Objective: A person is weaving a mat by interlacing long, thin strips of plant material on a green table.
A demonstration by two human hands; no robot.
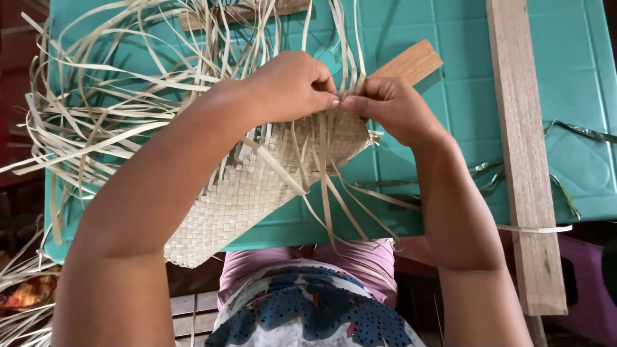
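Note:
A pale woven straw mat (pixel 238 199) lies slantwise over the near edge of a teal table (pixel 572 71). Many loose straw strips (pixel 103 115) fan out from its upper end to the left and back. My left hand (pixel 292 83) and my right hand (pixel 392 106) meet at the mat's far edge. Both pinch thin strips between thumb and fingers, fingertips almost touching. A few free strips (pixel 334 205) hang down toward my lap.
A long wooden plank (pixel 524 160) runs from the back to past the near edge on the right. A shorter wooden slat (pixel 411 62) lies under my right hand. Another wood piece (pixel 238 13) lies at the back. A purple stool (pixel 588 289) stands at lower right.

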